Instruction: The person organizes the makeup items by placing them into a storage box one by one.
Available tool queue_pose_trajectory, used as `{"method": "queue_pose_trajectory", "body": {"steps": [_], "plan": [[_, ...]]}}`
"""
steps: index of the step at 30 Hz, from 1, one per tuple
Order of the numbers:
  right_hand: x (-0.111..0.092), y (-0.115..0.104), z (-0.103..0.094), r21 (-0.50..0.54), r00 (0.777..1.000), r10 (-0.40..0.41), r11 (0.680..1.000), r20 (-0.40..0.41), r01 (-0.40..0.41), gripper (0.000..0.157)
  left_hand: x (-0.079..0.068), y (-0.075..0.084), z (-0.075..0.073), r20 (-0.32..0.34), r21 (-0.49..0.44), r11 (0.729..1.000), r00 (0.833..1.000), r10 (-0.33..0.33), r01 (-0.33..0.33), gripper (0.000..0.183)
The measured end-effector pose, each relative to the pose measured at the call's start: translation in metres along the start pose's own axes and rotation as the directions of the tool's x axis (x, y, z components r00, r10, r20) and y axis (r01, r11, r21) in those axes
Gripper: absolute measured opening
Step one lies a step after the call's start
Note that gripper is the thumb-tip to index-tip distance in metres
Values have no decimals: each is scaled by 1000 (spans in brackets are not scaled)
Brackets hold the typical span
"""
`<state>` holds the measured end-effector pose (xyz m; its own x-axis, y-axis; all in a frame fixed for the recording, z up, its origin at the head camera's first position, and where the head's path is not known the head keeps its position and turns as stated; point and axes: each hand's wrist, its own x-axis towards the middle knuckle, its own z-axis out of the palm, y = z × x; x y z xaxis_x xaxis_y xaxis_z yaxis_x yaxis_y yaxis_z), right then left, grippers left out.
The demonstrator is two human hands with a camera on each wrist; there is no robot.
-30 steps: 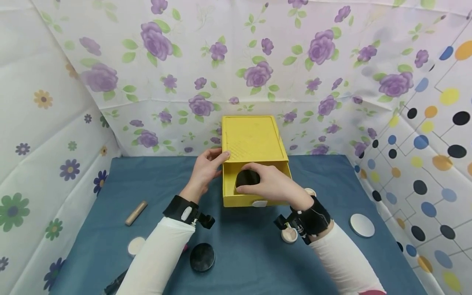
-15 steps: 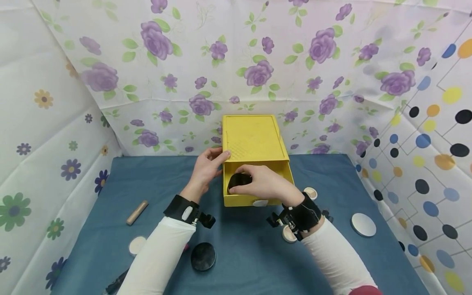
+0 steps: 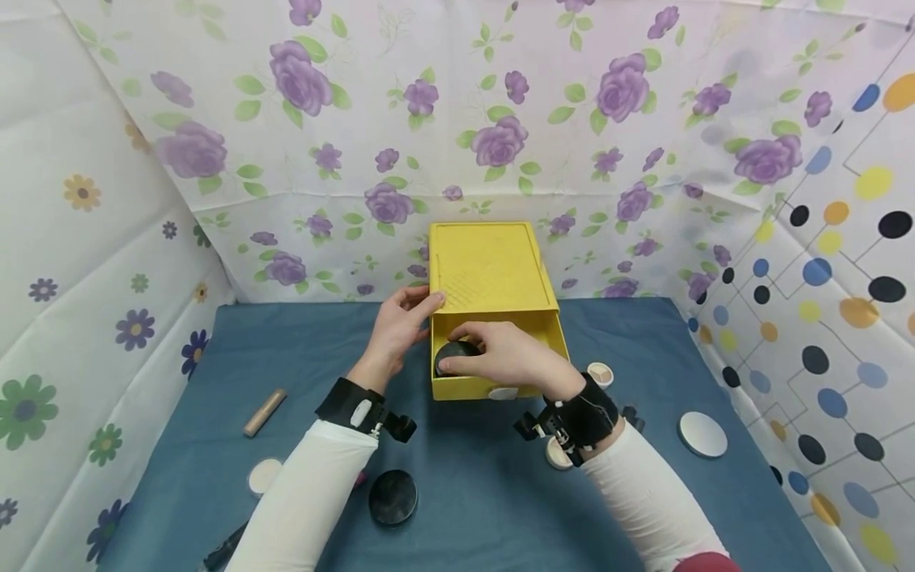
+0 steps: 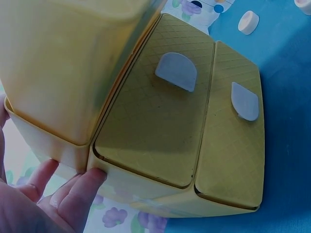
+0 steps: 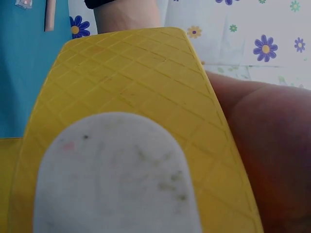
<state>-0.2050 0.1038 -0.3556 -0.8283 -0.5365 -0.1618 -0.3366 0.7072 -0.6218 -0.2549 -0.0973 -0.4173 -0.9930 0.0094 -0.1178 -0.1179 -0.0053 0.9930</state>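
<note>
A yellow drawer cabinet [image 3: 493, 266] stands against the back cloth, its top drawer [image 3: 457, 389] pulled out. My left hand [image 3: 396, 330] holds the cabinet's left side, thumb on the top edge and fingers against the side wall. In the left wrist view, those fingers [image 4: 90, 184] touch the side, and two lower drawers [image 4: 150, 116] with white tabs are closed. My right hand [image 3: 507, 353] reaches into the open drawer and holds a black round container [image 3: 452, 351] at its left end. The drawer front [image 5: 131, 77] and its white tab [image 5: 116, 179] hide this from the right wrist view.
On the blue cloth lie a wooden stick [image 3: 264, 413], a pale disc [image 3: 264, 477], a black round container or lid [image 3: 392, 498] and a black object [image 3: 225, 550] at left. Right of the cabinet are small round pots [image 3: 600, 374] and a white round lid [image 3: 703, 434].
My right hand has moved left inside the drawer with the black round container, which now sits lower at the left end, more of its top showing. My left hand has stayed on the cabinet.
</note>
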Motion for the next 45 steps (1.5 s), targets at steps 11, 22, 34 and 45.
{"method": "queue_pose_trajectory", "body": {"steps": [11,22,34,45], "plan": [[-1,5,1,31,1000,0,1000,-14,0,50,1,1,1,-2,7,1000,1000,-1,1,69],[-6,8,0,36,1000,0,999,-26,1,49,0,1,5,0,9,1000,1000,-8,8,69],[-15,14,-2,60,998,22,998,-59,-19,53,1,-1,5,5,27,999,1000,-19,19,72],[-29,27,-8,66,968,-63,995,-241,81,41,1,2,2,-8,37,999,999,-36,36,73]]}}
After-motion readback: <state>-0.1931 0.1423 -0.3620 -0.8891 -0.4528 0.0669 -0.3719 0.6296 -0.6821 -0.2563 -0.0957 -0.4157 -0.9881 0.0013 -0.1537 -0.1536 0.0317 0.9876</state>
